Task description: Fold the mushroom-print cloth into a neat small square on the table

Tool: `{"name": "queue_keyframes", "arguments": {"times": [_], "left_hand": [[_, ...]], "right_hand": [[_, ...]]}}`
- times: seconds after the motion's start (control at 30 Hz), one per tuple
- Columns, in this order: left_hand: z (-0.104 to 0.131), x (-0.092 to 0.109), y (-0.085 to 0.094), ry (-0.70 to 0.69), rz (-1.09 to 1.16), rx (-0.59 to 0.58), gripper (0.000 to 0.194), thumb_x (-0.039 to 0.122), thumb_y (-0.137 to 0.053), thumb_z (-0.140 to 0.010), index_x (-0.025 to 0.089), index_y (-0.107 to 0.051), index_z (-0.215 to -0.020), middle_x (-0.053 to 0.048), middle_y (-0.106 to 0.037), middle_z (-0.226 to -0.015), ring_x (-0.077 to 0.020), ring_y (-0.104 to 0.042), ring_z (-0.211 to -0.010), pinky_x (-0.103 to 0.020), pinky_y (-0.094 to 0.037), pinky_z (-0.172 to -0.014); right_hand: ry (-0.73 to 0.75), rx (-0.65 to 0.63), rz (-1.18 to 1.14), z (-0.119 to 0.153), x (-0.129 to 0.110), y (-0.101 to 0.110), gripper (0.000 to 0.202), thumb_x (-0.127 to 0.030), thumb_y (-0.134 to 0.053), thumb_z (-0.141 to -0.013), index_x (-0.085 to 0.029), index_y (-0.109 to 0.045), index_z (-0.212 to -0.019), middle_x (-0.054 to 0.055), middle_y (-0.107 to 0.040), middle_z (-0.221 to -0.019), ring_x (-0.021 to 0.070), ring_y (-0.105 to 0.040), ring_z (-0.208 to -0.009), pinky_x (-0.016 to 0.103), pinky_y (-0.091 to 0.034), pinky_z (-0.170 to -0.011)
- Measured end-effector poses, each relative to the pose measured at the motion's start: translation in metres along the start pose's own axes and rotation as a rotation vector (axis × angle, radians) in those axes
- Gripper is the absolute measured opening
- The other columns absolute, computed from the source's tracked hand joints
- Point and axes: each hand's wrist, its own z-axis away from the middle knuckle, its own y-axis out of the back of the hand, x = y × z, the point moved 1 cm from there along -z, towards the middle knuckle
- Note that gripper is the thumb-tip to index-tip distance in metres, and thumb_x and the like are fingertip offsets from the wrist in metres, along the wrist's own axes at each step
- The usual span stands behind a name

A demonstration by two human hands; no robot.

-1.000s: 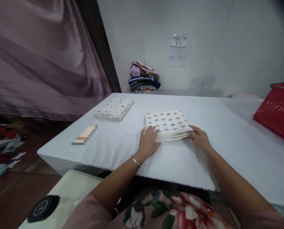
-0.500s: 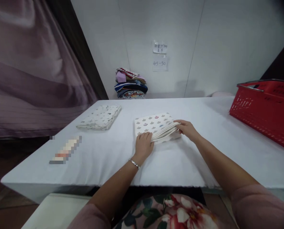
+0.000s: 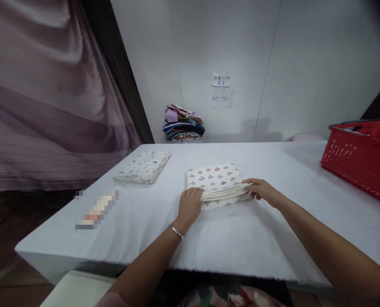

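Note:
A white cloth (image 3: 214,177) with grey, red and blue anchor-like prints lies in a folded, layered rectangle on the white-covered table (image 3: 151,238). My left hand (image 3: 190,207) is closed on its near left corner, wrist with a silver bracelet. At the near right corner, my right hand (image 3: 263,190) pinches the stacked front edges, which are raised a little above the bottom layer. Several layers show along that front edge. To the left lies another folded cloth (image 3: 142,166), white with small prints, touched by neither hand.
A red plastic basket (image 3: 362,157) with a metal handle stands at the right. A blurred-out item (image 3: 97,211) lies at the left. Behind the table's far edge is a pile of folded fabrics (image 3: 183,123) against the wall. A pinkish curtain (image 3: 49,106) hangs at left.
The view has tilted, so everything sits lower in the picture. My right hand has drawn the cloth's front edges outward and down, and they look straighter. Both hands keep hold of the corners.

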Motion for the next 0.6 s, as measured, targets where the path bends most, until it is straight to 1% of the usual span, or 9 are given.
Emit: {"name": "queue_keyframes", "arguments": {"times": [0.07, 0.17, 0.23, 0.3, 0.37, 0.47, 0.53, 0.57, 0.6], "left_hand": [[-0.003, -0.004, 0.003, -0.029, -0.001, 0.001, 0.045, 0.006, -0.05, -0.074, 0.023, -0.054, -0.115, -0.005, -0.062, -0.113, -0.0202, -0.054, -0.106, -0.036, -0.04, -0.092], [-0.016, -0.011, 0.01, -0.063, -0.001, 0.016, 0.046, 0.008, -0.05, -0.075, 0.022, -0.054, -0.118, -0.006, -0.062, -0.114, -0.0208, -0.055, -0.106, -0.036, -0.039, -0.095], [-0.03, -0.018, 0.02, -0.053, -0.003, 0.012, 0.043, 0.01, -0.049, -0.076, 0.022, -0.055, -0.117, -0.006, -0.062, -0.115, -0.0209, -0.056, -0.105, -0.035, -0.039, -0.094], [-0.05, -0.026, 0.034, -0.017, -0.013, -0.015, 0.039, 0.012, -0.049, -0.076, 0.022, -0.056, -0.113, -0.005, -0.064, -0.111, -0.0208, -0.058, -0.1, -0.033, -0.042, -0.089], [-0.077, -0.037, 0.051, 0.034, -0.019, -0.052, 0.035, 0.015, -0.049, -0.076, 0.024, -0.058, -0.109, -0.003, -0.065, -0.104, -0.0206, -0.059, -0.093, -0.031, -0.044, -0.082], [-0.129, -0.061, 0.073, 0.127, 0.008, -0.081, 0.03, 0.021, -0.05, -0.077, 0.025, -0.06, -0.105, -0.002, -0.066, -0.097, -0.0201, -0.059, -0.09, -0.028, -0.044, -0.077], [-0.169, -0.082, 0.081, 0.184, 0.054, -0.104, 0.031, 0.021, -0.051, -0.075, 0.024, -0.062, -0.103, -0.001, -0.067, -0.094, -0.0195, -0.059, -0.088, -0.026, -0.043, -0.075], [-0.189, -0.094, 0.082, 0.207, 0.08, -0.105, 0.031, 0.021, -0.052, -0.073, 0.023, -0.063, -0.102, -0.002, -0.067, -0.092, -0.0192, -0.059, -0.087, -0.025, -0.043, -0.073], [-0.209, -0.105, 0.08, 0.222, 0.102, -0.109, 0.031, 0.02, -0.053, -0.071, 0.022, -0.065, -0.1, -0.002, -0.067, -0.091, -0.0188, -0.059, -0.085, -0.024, -0.043, -0.072]], "right_hand": [[-0.026, -0.042, 0.015, 0.0, -0.007, 0.003, 0.029, -0.031, -0.055, -0.071, -0.019, -0.066, -0.095, 0.005, -0.068, -0.081, 0.0096, -0.055, -0.053, 0.018, -0.034, -0.041], [-0.045, -0.047, 0.036, -0.006, -0.024, 0.009, 0.032, -0.045, -0.055, -0.077, -0.016, -0.067, -0.084, 0.008, -0.068, -0.08, 0.0095, -0.054, -0.051, 0.019, -0.034, -0.04], [-0.053, -0.045, 0.061, -0.016, -0.039, 0.015, 0.036, -0.05, -0.056, -0.077, -0.015, -0.066, -0.077, 0.008, -0.068, -0.074, 0.0092, -0.052, -0.048, 0.019, -0.032, -0.038], [-0.05, -0.048, 0.081, -0.031, -0.059, 0.021, 0.034, -0.048, -0.06, -0.076, -0.015, -0.065, -0.075, 0.008, -0.067, -0.07, 0.0091, -0.052, -0.046, 0.018, -0.031, -0.037], [-0.035, -0.048, 0.082, -0.052, -0.084, 0.029, 0.03, -0.044, -0.062, -0.077, -0.014, -0.064, -0.074, 0.009, -0.067, -0.068, 0.0093, -0.052, -0.046, 0.018, -0.032, -0.036], [-0.031, -0.018, 0.057, -0.095, -0.126, 0.04, 0.025, -0.037, -0.063, -0.079, -0.013, -0.063, -0.074, 0.009, -0.066, -0.066, 0.0104, -0.053, -0.045, 0.018, -0.034, -0.034], [-0.03, 0.005, 0.058, -0.132, -0.15, 0.045, 0.024, -0.034, -0.065, -0.079, -0.011, -0.062, -0.074, 0.01, -0.065, -0.062, 0.012, -0.055, -0.045, 0.019, -0.035, -0.034], [0.016, 0.044, 0.057, -0.153, -0.16, 0.046, 0.023, -0.032, -0.067, -0.077, -0.01, -0.062, -0.073, 0.009, -0.063, -0.059, 0.0129, -0.055, -0.045, 0.019, -0.037, -0.034], [0.1, 0.105, 0.052, -0.174, -0.169, 0.048, 0.022, -0.029, -0.07, -0.075, -0.01, -0.061, -0.072, 0.008, -0.061, -0.055, 0.0138, -0.056, -0.046, 0.02, -0.038, -0.035]]}}
